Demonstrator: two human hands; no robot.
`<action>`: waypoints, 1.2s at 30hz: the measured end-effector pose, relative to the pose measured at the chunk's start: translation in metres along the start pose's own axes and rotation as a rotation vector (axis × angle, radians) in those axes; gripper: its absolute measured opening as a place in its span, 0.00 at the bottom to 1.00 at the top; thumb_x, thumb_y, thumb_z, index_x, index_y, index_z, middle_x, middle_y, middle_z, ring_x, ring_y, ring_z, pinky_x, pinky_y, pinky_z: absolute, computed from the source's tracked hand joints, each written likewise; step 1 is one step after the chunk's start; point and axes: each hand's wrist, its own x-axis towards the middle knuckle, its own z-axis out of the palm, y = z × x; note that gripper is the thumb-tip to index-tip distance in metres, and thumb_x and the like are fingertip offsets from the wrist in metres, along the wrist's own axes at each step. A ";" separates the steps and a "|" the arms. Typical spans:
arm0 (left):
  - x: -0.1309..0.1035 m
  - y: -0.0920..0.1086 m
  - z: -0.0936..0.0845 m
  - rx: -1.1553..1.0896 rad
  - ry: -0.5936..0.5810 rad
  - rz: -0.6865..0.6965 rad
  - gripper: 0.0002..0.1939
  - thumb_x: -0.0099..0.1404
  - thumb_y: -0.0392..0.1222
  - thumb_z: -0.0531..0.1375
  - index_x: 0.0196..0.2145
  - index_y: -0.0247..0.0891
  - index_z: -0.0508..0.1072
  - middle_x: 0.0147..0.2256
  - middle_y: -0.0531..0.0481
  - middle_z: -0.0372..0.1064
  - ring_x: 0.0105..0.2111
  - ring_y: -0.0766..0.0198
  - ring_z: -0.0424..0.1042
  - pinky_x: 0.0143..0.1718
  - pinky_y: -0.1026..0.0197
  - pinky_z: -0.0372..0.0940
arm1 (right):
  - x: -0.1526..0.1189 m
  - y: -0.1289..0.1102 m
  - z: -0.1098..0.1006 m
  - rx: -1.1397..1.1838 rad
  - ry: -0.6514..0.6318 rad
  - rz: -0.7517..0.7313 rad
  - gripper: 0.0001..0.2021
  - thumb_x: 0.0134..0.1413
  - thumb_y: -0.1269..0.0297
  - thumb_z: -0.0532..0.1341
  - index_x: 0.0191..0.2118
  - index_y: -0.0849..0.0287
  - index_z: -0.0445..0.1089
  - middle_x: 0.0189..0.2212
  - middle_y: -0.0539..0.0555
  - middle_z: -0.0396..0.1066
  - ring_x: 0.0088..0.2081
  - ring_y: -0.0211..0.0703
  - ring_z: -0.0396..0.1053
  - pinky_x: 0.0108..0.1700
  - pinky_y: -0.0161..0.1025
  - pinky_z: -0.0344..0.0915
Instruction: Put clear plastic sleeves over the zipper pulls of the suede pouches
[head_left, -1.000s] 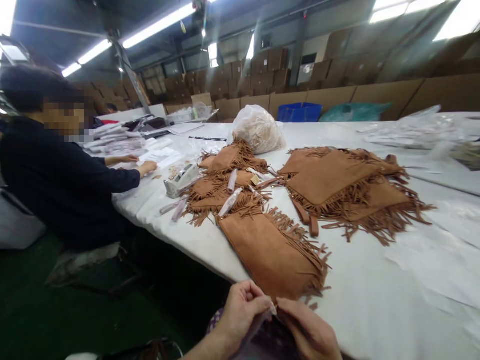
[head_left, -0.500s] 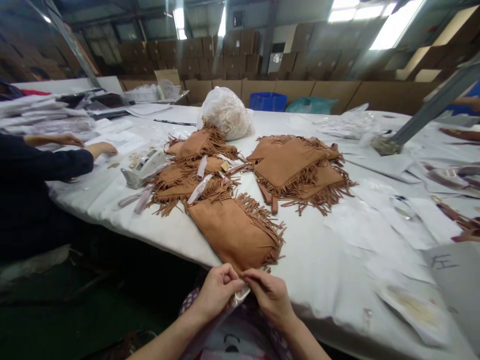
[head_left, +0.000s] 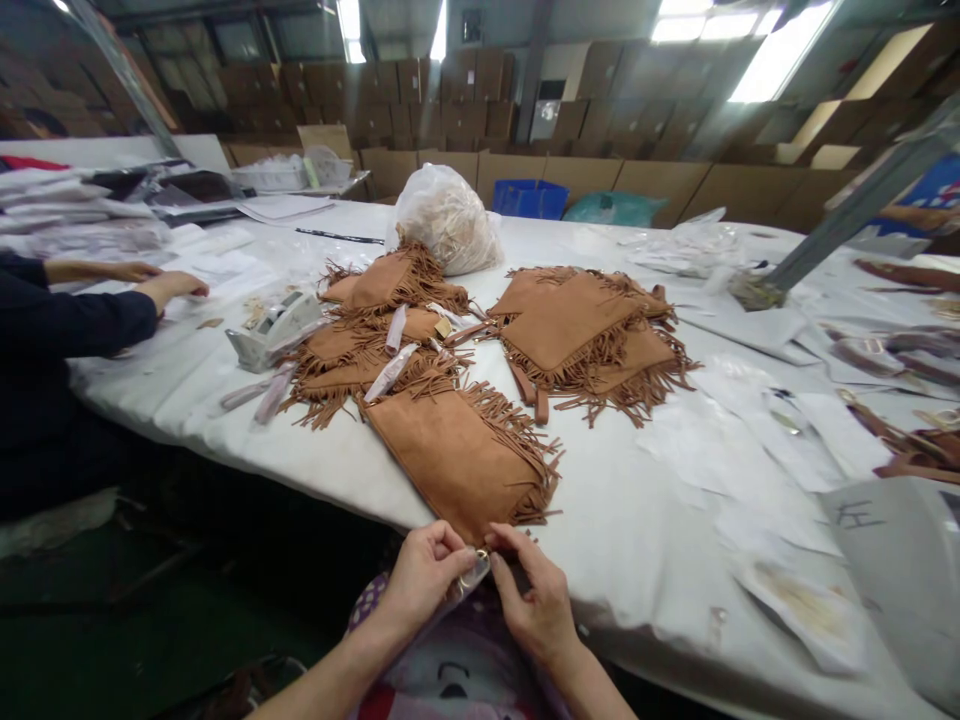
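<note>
My left hand (head_left: pixel 427 572) and my right hand (head_left: pixel 534 598) meet at the near table edge, both pinching a small shiny fitting in clear wrap (head_left: pixel 475 570) at the corner of a tan suede fringed bag (head_left: pixel 457 452). That bag lies flat on the white table (head_left: pixel 637 520), just beyond my fingers. Behind it sit a left pile of fringed bags (head_left: pixel 367 340) with small wrapped strips on it and a right pile of fringed bags (head_left: pixel 585 325).
A seated person in a dark sleeve (head_left: pixel 67 330) works at the left with hands on papers. A tape dispenser (head_left: pixel 274 325), a filled plastic bag (head_left: pixel 446 220), loose white sheets (head_left: pixel 757 440), a metal post (head_left: pixel 847 215) and stacked cartons (head_left: pixel 465 100) surround the bags.
The view swung right and down, then steadied. My hands, first low over my lap, rose to the bag's near corner and stay pinched there; the bags have not moved.
</note>
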 end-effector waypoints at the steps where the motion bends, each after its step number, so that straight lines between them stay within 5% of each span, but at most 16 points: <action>1: -0.001 0.001 0.001 0.000 0.000 -0.002 0.16 0.49 0.48 0.65 0.23 0.38 0.62 0.14 0.57 0.62 0.13 0.72 0.58 0.15 0.69 0.51 | -0.001 0.001 0.001 -0.001 0.009 -0.003 0.17 0.56 0.71 0.58 0.52 0.55 0.64 0.38 0.56 0.74 0.38 0.44 0.74 0.42 0.40 0.71; 15: -0.005 0.003 0.009 0.238 -0.023 0.166 0.14 0.57 0.46 0.61 0.23 0.37 0.62 0.16 0.58 0.60 0.16 0.72 0.57 0.17 0.70 0.50 | -0.008 -0.002 0.010 -0.050 0.127 0.033 0.13 0.58 0.70 0.58 0.48 0.55 0.66 0.32 0.52 0.72 0.33 0.41 0.71 0.38 0.37 0.69; 21: 0.001 0.005 0.001 0.214 -0.118 0.145 0.13 0.57 0.48 0.61 0.24 0.38 0.62 0.14 0.60 0.59 0.13 0.72 0.56 0.15 0.70 0.49 | -0.008 0.000 0.012 -0.018 0.098 0.085 0.14 0.58 0.69 0.57 0.50 0.57 0.65 0.30 0.52 0.71 0.32 0.40 0.70 0.37 0.37 0.68; 36: 0.000 0.007 0.012 -0.036 -0.049 -0.005 0.14 0.50 0.48 0.62 0.26 0.39 0.61 0.15 0.55 0.67 0.14 0.68 0.64 0.17 0.68 0.53 | -0.002 -0.031 0.002 0.253 0.000 0.316 0.25 0.59 0.65 0.53 0.61 0.64 0.52 0.29 0.51 0.74 0.29 0.40 0.72 0.37 0.36 0.68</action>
